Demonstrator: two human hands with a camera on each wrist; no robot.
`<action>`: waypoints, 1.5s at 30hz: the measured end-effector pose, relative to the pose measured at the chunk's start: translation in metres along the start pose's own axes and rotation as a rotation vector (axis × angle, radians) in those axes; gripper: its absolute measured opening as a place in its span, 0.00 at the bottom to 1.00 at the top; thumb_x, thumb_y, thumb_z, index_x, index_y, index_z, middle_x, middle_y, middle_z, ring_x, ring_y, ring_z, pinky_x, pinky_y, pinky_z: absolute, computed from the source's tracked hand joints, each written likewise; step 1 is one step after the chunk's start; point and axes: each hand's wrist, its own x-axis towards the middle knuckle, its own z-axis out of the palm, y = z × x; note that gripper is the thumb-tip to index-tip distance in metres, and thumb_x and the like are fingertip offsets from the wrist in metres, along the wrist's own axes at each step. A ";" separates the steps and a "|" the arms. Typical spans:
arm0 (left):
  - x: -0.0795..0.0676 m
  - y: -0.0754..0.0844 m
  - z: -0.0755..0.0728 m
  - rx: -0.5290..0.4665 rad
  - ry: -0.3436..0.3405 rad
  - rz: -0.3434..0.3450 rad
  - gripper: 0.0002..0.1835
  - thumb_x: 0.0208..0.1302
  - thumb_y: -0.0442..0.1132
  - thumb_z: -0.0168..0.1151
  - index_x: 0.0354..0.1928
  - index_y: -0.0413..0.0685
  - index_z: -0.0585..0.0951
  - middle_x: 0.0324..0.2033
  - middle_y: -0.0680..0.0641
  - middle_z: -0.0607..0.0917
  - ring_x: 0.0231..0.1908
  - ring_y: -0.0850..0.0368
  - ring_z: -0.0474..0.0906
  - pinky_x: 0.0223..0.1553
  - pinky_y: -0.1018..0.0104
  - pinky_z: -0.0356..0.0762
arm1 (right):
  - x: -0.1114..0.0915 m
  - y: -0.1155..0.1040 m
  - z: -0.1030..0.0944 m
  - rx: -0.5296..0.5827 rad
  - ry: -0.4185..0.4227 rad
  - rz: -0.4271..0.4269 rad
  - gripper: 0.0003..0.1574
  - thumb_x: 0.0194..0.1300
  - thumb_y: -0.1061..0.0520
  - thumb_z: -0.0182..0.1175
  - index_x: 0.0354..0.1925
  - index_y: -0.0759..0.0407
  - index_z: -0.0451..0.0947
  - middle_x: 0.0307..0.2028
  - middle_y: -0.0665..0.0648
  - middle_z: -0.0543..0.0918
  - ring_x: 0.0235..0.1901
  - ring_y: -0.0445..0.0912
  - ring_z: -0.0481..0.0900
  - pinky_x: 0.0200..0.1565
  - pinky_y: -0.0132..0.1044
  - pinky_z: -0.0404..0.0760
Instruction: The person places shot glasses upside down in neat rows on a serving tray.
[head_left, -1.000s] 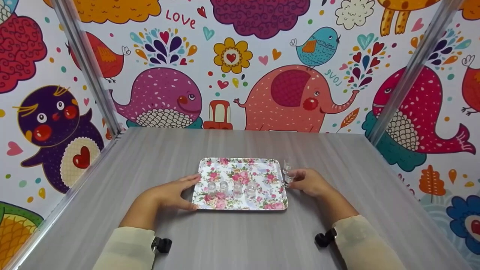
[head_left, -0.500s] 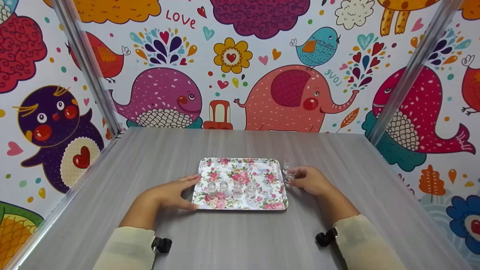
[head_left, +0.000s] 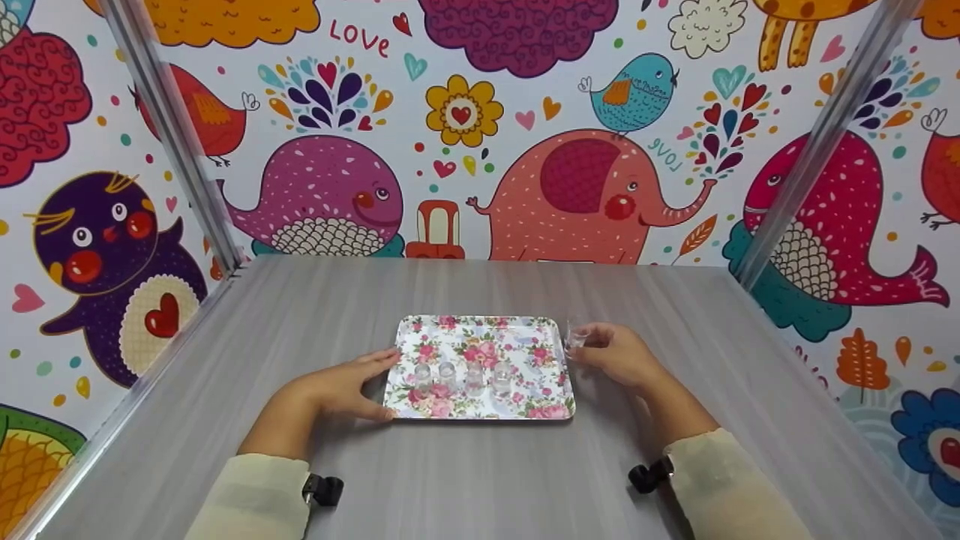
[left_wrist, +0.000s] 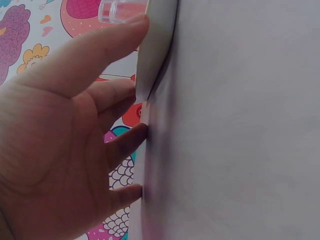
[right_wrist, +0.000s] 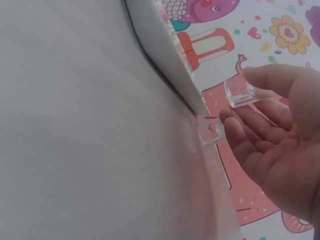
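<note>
A floral tray (head_left: 480, 409) lies on the table, with several small clear shot glasses (head_left: 475, 379) in a row on its front left part. My left hand (head_left: 341, 386) rests at the tray's left side. In the left wrist view, its thumb and index finger touch the tray's side wall (left_wrist: 156, 50); the other fingertips reach the tabletop. Just off the tray's right edge, my right hand (head_left: 619, 352) pinches a clear shot glass (right_wrist: 239, 92) between thumb and fingers, raised above the table. Beside the tray, below those fingers, another clear glass (right_wrist: 210, 131) stands on the tabletop.
The grey wood-grain table (head_left: 480, 480) runs back to a wall with cartoon animals (head_left: 570, 195). Metal posts (head_left: 795, 165) rise at the two rear corners. A black wrist device (head_left: 651, 476) sits at each sleeve.
My right hand has lifted the glass it pinches slightly up from the table beside the tray. The left hand and the tray stay where they were.
</note>
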 end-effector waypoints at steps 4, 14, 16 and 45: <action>0.000 0.000 0.000 -0.004 0.002 -0.004 0.58 0.59 0.54 0.80 0.86 0.52 0.57 0.87 0.47 0.55 0.86 0.34 0.48 0.82 0.29 0.50 | -0.004 -0.008 0.002 -0.026 0.010 0.001 0.23 0.66 0.50 0.76 0.57 0.55 0.86 0.50 0.59 0.88 0.48 0.52 0.85 0.54 0.50 0.90; 0.000 -0.002 0.001 -0.005 0.001 0.013 0.58 0.61 0.54 0.80 0.86 0.50 0.57 0.87 0.46 0.55 0.86 0.34 0.47 0.82 0.30 0.51 | -0.014 -0.026 0.011 -0.052 0.021 -0.084 0.24 0.67 0.50 0.75 0.59 0.53 0.87 0.49 0.54 0.92 0.50 0.48 0.88 0.56 0.41 0.88; 0.000 -0.002 0.000 -0.004 0.000 0.020 0.58 0.61 0.54 0.80 0.86 0.50 0.57 0.87 0.45 0.55 0.85 0.34 0.48 0.81 0.29 0.51 | -0.017 -0.031 0.014 -0.052 0.019 -0.089 0.24 0.67 0.48 0.76 0.59 0.51 0.87 0.49 0.53 0.92 0.50 0.48 0.88 0.55 0.42 0.88; -0.001 0.000 -0.001 -0.008 -0.002 0.003 0.57 0.61 0.54 0.79 0.86 0.50 0.57 0.87 0.47 0.55 0.86 0.34 0.47 0.81 0.29 0.50 | -0.025 -0.043 0.033 0.032 -0.016 -0.244 0.28 0.65 0.47 0.78 0.60 0.52 0.87 0.39 0.57 0.85 0.37 0.49 0.80 0.37 0.32 0.85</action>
